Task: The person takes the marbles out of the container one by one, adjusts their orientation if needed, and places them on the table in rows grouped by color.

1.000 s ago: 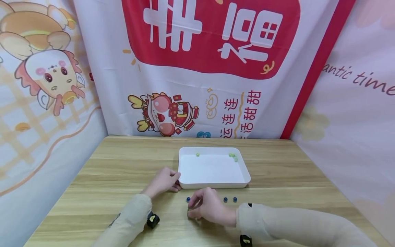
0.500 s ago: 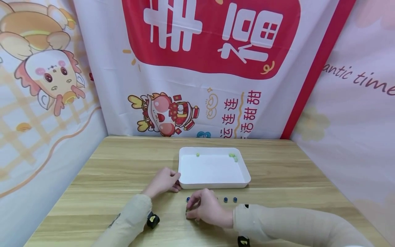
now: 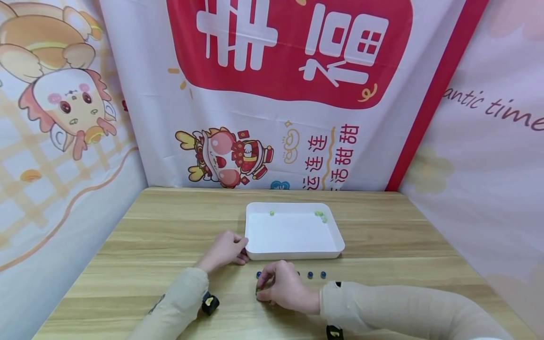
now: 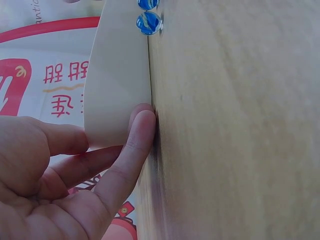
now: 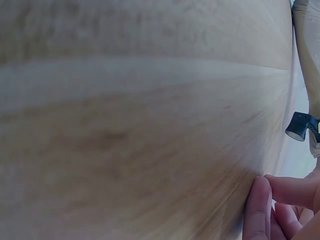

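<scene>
Looks part-way: green marbles point(image 3: 272, 213) lie in the white tray point(image 3: 293, 256), blue marbles point(image 3: 310, 275) still out on the table point(image 3: 161, 236).
The left hand point(image 3: 226, 248) grips the tray's near left corner; the right hand point(image 3: 285, 285) pinches a small dark thing point(image 3: 257, 290), probably a marble, mostly hidden by its fingers.

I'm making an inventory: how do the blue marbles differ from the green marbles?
In the head view, the blue marbles look dark, the green marbles pale. The blue marbles sit in a row on the table; the green marbles lie in the tray, mostly clustered. Both are small and round.
</scene>
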The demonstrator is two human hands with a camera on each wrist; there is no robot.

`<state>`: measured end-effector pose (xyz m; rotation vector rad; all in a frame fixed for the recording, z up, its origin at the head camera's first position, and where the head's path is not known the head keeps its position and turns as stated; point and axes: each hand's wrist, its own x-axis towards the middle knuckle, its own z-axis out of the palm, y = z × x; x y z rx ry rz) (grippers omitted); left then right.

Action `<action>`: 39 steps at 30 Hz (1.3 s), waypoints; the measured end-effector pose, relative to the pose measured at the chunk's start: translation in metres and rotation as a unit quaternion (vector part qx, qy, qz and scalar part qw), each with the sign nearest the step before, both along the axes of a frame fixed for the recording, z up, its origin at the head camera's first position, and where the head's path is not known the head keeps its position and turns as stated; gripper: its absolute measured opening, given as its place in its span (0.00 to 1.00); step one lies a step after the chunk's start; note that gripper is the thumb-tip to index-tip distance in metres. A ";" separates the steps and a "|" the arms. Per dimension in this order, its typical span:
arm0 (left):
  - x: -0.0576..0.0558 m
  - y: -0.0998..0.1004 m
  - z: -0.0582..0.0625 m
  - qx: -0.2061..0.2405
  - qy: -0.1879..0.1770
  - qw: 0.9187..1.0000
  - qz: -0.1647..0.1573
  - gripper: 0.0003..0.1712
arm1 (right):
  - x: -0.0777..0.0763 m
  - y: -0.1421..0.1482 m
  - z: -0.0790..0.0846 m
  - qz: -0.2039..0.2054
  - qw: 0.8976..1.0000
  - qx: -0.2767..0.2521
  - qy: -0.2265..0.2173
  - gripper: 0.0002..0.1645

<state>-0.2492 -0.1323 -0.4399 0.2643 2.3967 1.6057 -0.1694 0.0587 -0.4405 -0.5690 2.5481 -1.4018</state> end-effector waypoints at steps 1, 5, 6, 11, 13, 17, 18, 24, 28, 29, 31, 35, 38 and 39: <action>0.000 0.000 0.000 0.001 0.000 1.000 0.000 0.18 | 0.000 0.000 0.000 -0.001 1.000 -0.001 -0.001 0.14; 0.000 0.000 0.000 -0.001 0.002 1.000 0.001 0.18 | -0.001 0.000 0.000 -0.003 1.000 -0.004 -0.003 0.13; 0.000 0.000 0.000 -0.001 0.002 1.000 0.001 0.18 | -0.001 0.000 -0.001 -0.003 1.000 -0.004 -0.003 0.13; 0.000 -0.001 0.001 -0.004 0.001 1.000 -0.002 0.18 | -0.002 0.001 -0.002 -0.006 1.000 -0.008 -0.007 0.14; 0.000 -0.001 0.001 -0.007 0.000 1.000 -0.002 0.18 | -0.002 0.000 -0.002 -0.008 1.000 -0.008 -0.008 0.14; 0.000 -0.001 0.001 -0.011 -0.002 1.000 -0.002 0.18 | -0.002 0.000 -0.001 -0.008 1.000 -0.008 -0.013 0.13; 0.000 -0.001 0.001 -0.011 -0.003 1.000 -0.001 0.18 | -0.002 0.001 -0.001 -0.007 1.000 -0.008 -0.014 0.13; 0.000 -0.001 0.001 -0.006 -0.005 1.000 0.002 0.17 | -0.002 0.001 -0.002 -0.004 1.000 -0.013 -0.012 0.14; -0.001 -0.001 0.002 -0.006 -0.006 1.000 0.001 0.17 | -0.005 0.002 -0.004 -0.005 1.000 -0.017 -0.011 0.14; -0.001 -0.001 0.001 -0.006 -0.006 1.000 0.000 0.17 | -0.005 0.002 -0.004 -0.005 1.000 -0.017 -0.012 0.14; -0.001 -0.001 0.001 -0.007 -0.006 1.000 -0.002 0.17 | -0.005 0.003 -0.004 -0.006 1.000 -0.018 -0.015 0.14; -0.001 -0.001 0.000 -0.005 -0.005 1.000 -0.006 0.18 | -0.005 0.003 -0.003 -0.007 1.000 -0.022 -0.018 0.14; -0.001 -0.001 0.000 -0.006 -0.004 1.000 -0.007 0.18 | -0.005 0.003 -0.003 -0.006 0.999 -0.025 -0.021 0.14; -0.001 -0.001 0.000 -0.007 -0.003 1.000 -0.007 0.18 | -0.005 0.003 -0.003 -0.005 0.999 -0.025 -0.022 0.14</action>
